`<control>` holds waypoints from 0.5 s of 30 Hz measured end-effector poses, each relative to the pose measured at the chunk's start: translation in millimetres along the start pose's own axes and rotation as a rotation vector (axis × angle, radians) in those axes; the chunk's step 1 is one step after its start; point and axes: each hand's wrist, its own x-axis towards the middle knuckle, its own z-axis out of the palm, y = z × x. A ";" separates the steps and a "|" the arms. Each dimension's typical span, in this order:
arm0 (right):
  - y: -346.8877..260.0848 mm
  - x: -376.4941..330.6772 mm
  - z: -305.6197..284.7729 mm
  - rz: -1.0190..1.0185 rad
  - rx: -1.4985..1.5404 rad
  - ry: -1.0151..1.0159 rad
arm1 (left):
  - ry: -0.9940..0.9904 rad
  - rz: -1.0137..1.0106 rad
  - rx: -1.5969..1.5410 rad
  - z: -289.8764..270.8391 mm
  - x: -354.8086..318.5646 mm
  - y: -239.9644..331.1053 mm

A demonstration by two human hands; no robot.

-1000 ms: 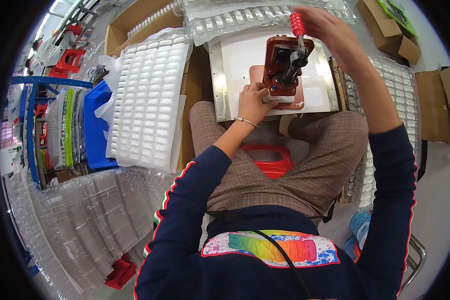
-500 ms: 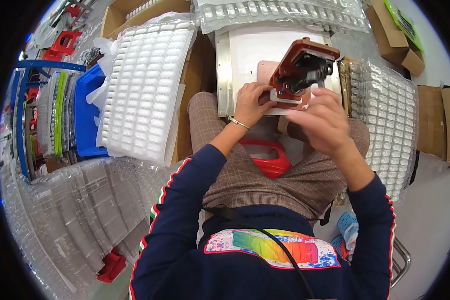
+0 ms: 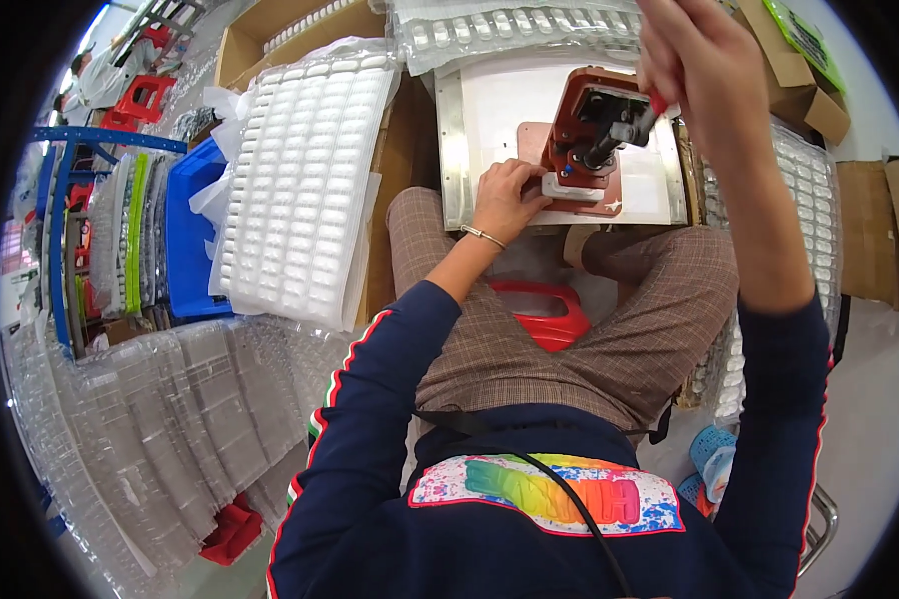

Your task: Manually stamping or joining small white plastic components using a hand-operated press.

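Note:
A small red-brown hand press [image 3: 591, 130] stands on a white metal plate [image 3: 489, 110] in front of my knees. My left hand [image 3: 506, 198] rests at the press's base, fingers pinching a small pale part under it. My right hand [image 3: 691, 62] is raised above the press and closed around the red knob of its lever [image 3: 657, 102].
A white tray of many small pockets [image 3: 300, 170] lies to my left on cardboard boxes. Clear blister trays are stacked at the lower left [image 3: 160, 419], along the top [image 3: 519, 25] and at the right [image 3: 819, 220]. A blue bin [image 3: 185, 240] and a red stool [image 3: 529, 309] sit nearby.
My right hand went from the lever down to the press's base, then back up onto the lever knob. My left hand stayed at the base.

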 end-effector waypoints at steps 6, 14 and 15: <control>126.8 41.8 -26.1 0.091 -0.272 0.262 | 0.008 0.012 -0.009 -1.1 -0.5 -1.4; 229.1 -127.7 5.2 0.157 -0.351 0.029 | -0.094 0.056 -0.048 -14.0 7.3 -14.8; 213.5 -127.7 16.9 0.175 -0.492 -0.072 | -0.169 0.037 -0.074 -19.8 7.6 -20.8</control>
